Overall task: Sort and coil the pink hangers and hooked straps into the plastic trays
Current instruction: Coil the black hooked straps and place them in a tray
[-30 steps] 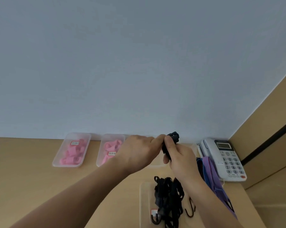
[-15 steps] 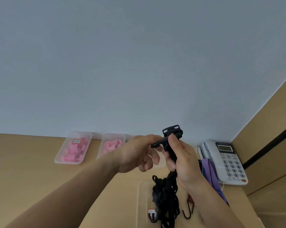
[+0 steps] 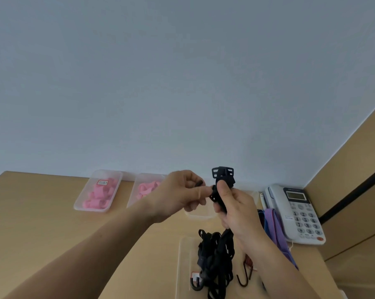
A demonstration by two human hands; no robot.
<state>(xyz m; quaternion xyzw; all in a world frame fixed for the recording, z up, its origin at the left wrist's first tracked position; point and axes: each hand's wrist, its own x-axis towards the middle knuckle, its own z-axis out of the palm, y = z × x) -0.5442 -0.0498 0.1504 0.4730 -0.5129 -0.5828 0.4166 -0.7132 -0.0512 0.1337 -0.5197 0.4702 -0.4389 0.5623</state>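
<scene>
My right hand (image 3: 236,209) grips a black strap just below its plastic buckle (image 3: 223,175), held upright above the desk. My left hand (image 3: 180,195) pinches a dark end piece of the same strap right beside it. The strap hangs down into a pile of black hooked straps (image 3: 214,260) in a clear tray (image 3: 182,268) near me. Two clear trays at the back hold pink hangers: the left one (image 3: 98,192) and one partly hidden behind my left hand (image 3: 144,188).
A white desk phone (image 3: 296,212) stands at the back right. A purple strap (image 3: 276,231) lies beside it. A red cord with a dark metal hook (image 3: 246,275) lies right of the near tray. An empty clear tray (image 3: 200,214) sits behind my hands. A wooden partition borders the right side.
Both hands have lifted the strap's buckle end higher off the tray. My left hand moved from over the buckle to pinching a strap end beside my right hand.
</scene>
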